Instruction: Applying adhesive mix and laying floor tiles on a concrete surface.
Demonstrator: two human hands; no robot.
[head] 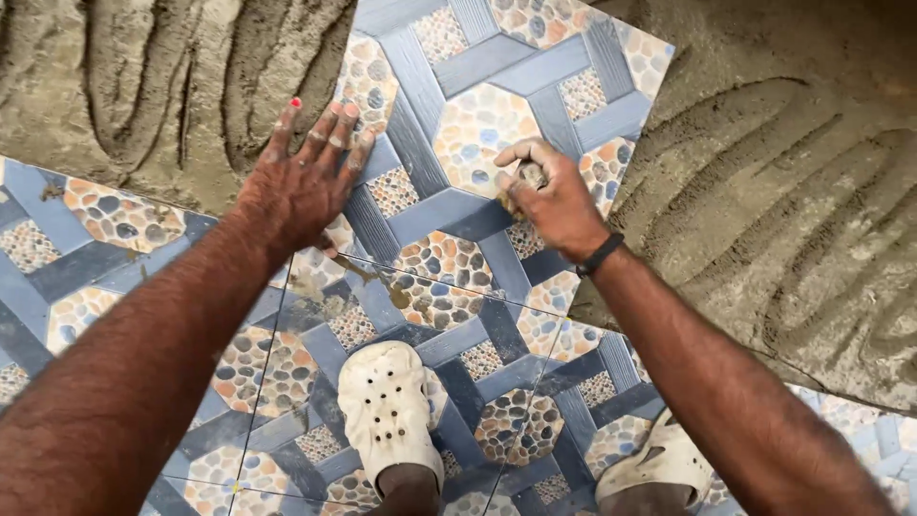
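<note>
With the left hand point(304, 186) flat, fingers apart, on the patterned tile point(478, 124) and the right hand point(549, 201) clamped on a small stone point(528, 175), a hard knock may crack or shift the tile on the wet mortar point(783, 210).

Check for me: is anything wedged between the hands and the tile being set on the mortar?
Nothing visible. The left hand lies flat on the tile; the right hand, closed around a small stone-like object, rests directly on it. Combed mortar surrounds the tile.

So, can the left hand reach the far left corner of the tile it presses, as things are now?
Probably yes. The left hand lies flat on the patterned tile at its left edge, fingers spread, and nothing lies between it and that corner; only wet mortar borders it.
</note>
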